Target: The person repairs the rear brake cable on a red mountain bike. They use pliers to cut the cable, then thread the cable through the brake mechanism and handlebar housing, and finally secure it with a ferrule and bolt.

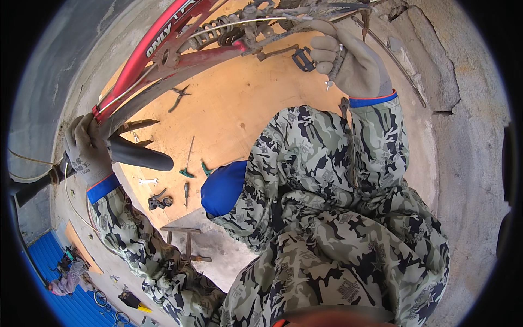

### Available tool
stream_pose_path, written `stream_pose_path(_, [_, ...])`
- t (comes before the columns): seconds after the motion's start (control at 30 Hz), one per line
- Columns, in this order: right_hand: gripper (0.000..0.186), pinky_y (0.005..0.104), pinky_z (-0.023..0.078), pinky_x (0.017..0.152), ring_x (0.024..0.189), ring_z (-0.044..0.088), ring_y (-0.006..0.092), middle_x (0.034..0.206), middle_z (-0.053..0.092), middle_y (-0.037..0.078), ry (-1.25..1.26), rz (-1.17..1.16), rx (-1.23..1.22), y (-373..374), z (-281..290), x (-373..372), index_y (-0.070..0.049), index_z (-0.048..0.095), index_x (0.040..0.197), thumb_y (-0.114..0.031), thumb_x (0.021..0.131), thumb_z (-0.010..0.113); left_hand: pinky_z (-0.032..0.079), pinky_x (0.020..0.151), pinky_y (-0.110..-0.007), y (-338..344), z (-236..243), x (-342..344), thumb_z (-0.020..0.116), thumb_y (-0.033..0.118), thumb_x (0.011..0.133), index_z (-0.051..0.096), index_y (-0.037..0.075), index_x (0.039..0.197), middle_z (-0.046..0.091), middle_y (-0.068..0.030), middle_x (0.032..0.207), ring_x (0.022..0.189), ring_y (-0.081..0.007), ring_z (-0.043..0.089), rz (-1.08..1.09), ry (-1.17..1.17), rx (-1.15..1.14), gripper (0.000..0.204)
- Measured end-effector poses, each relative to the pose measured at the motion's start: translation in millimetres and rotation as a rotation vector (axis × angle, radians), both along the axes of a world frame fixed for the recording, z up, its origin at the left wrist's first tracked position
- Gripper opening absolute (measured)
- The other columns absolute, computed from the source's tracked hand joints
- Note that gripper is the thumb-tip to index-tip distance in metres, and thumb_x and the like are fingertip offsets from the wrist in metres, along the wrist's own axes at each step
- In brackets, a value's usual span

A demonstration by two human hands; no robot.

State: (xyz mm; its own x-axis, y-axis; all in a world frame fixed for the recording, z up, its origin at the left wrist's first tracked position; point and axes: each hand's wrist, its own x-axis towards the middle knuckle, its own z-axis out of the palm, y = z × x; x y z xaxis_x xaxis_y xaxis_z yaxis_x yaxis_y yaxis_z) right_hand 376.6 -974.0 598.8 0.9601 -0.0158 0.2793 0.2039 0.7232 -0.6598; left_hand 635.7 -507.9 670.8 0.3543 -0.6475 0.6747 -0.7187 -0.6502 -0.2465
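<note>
A red bicycle frame (133,68) crosses the upper left, with a coil shock spring (218,28) and dirty drivetrain parts behind it. A thin pale cable (245,20) runs along it. My left hand (88,147), in a grey glove, is closed around the cable at the frame's left end; its fingertips are partly hidden. At the upper right, my gloved right hand (357,62) pinches the cable's other stretch between thumb and index finger. Its other fingers curl around a small dark ridged piece (339,61); a small silver bit hangs below. A black pedal (303,59) is beside this hand.
On the wooden board (234,109) lie pliers (178,99), a green-handled hex key (188,171), a screwdriver (186,194), a wrench (148,181) and a black bicycle part (159,200). A black saddle-like piece (141,155) juts out by my left hand. A cracked wall rises right.
</note>
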Motion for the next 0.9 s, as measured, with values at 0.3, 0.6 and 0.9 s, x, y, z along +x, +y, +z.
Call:
stream_pose_path(0.3, [0.052, 0.0278, 0.046, 0.078, 0.093, 0.045, 0.0134, 0.112, 0.052, 0.004, 0.078, 0.025, -0.026, 54.5, 30.1, -6.6, 0.006, 0.03, 0.157, -0.02, 0.113, 0.039, 0.038, 0.113, -0.055, 34.1, -5.2, -41.5, 0.069, 0.01, 0.091, 0.066, 0.011, 0.121, 0.065, -0.0107, 0.124, 0.123, -0.0342, 0.06, 0.119, -0.164, -0.219, 0.03])
stream_pose_path(0.6, [0.055, 0.0345, 0.062, 0.091, 0.115, 0.068, 0.0246, 0.134, 0.064, 0.017, 0.113, -0.096, -0.129, 31.2, -9.3, -26.1, 0.002, 0.022, 0.161, -0.019, 0.113, 0.039, 0.032, 0.116, -0.056, 34.8, -46.2, -63.2, 0.078, 0.016, 0.077, 0.045, 0.003, 0.147, 0.047, -0.0191, 0.15, 0.143, -0.0424, 0.041, 0.201, 0.055, -0.224, 0.078])
stream_pose_path(0.9, [0.053, 0.0315, 0.062, 0.081, 0.104, 0.07, 0.0215, 0.122, 0.069, 0.014, 0.184, -0.258, -0.176, 37.2, -8.1, -34.6, 0.003, 0.03, 0.158, -0.024, 0.113, 0.041, 0.033, 0.116, -0.052, 36.4, -52.3, -61.7, 0.077, 0.015, 0.075, 0.048, 0.002, 0.144, 0.049, -0.0158, 0.146, 0.141, -0.0369, 0.043, 0.165, 0.034, -0.327, 0.076])
